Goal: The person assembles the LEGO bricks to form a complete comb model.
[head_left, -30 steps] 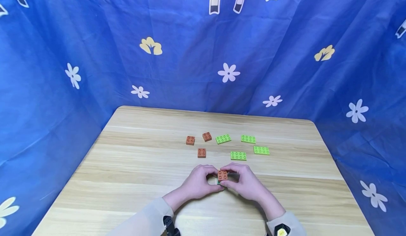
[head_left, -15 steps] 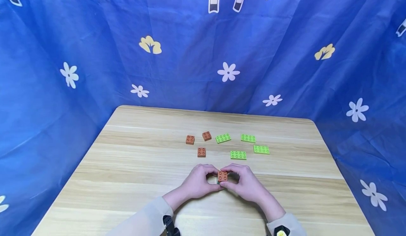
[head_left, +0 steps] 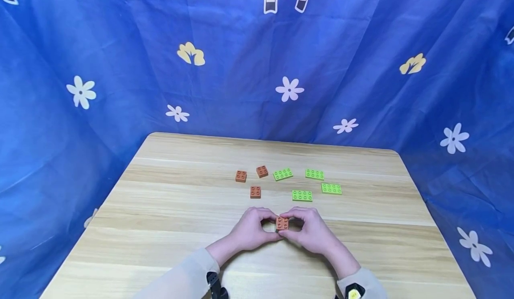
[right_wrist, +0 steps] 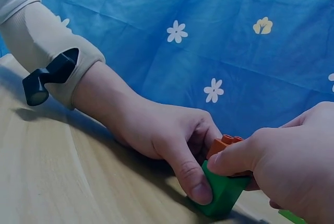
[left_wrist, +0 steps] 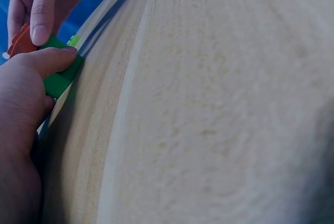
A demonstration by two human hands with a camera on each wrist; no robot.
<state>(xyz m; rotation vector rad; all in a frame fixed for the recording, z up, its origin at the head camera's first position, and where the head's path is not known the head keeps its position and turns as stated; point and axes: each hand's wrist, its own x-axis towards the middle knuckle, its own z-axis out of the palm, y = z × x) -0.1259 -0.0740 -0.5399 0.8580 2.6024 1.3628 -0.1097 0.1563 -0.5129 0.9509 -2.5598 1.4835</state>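
Observation:
In the head view, an orange-brown 2x2 toy brick [head_left: 282,223] lies between my two hands near the front of the table. My right hand [head_left: 311,232] pinches this brick between thumb and fingers. Beneath it stands a green block [right_wrist: 225,195], plain in the right wrist view but hidden from above. My left hand [head_left: 253,231] grips the green block low down, thumb on the near side. Seen from the left wrist, the green block [left_wrist: 61,80] is right against the orange-brown brick [left_wrist: 22,42]. Whether the studs are fully pressed together cannot be made out.
Farther back on the wooden table [head_left: 180,201] lie three loose orange-brown bricks [head_left: 255,192]. To their right are several flat lime-green 2x4 plates [head_left: 302,195]. A blue patterned curtain [head_left: 241,89] encloses the table at the back and sides.
The orange-brown brick has shifted slightly down in the head view, and the sliver of green under it has gone from sight. Both hands keep nearly the same place.

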